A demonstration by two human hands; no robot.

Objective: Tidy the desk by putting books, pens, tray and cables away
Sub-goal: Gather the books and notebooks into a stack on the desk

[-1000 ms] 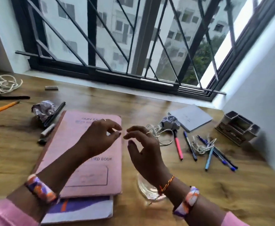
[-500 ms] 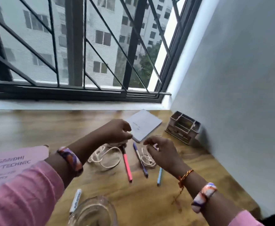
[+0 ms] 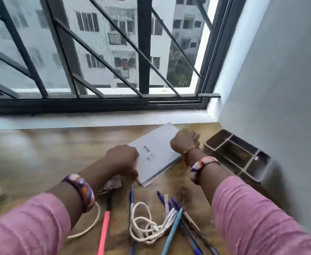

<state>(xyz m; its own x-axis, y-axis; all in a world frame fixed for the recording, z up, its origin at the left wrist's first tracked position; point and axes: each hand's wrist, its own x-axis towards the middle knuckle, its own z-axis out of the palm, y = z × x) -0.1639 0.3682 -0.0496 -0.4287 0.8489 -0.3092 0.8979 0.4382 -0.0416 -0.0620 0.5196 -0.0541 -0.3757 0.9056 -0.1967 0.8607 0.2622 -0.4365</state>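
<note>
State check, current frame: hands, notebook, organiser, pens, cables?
Left hand: grips the near-left edge of the notebook.
Right hand: grips its far-right edge.
Pale grey spiral notebook: closed, held at both sides.
Brown compartment desk organiser: upright, compartments look empty.
Pink pen: loose on the wooden desk.
Blue pens: loose, scattered.
White coiled cable: tangled, lying among the pens.

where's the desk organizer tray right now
In the head view the organizer tray sits at the far right of the desk, against the wall, just right of the right hand and the grey notebook that both hands hold.
</note>
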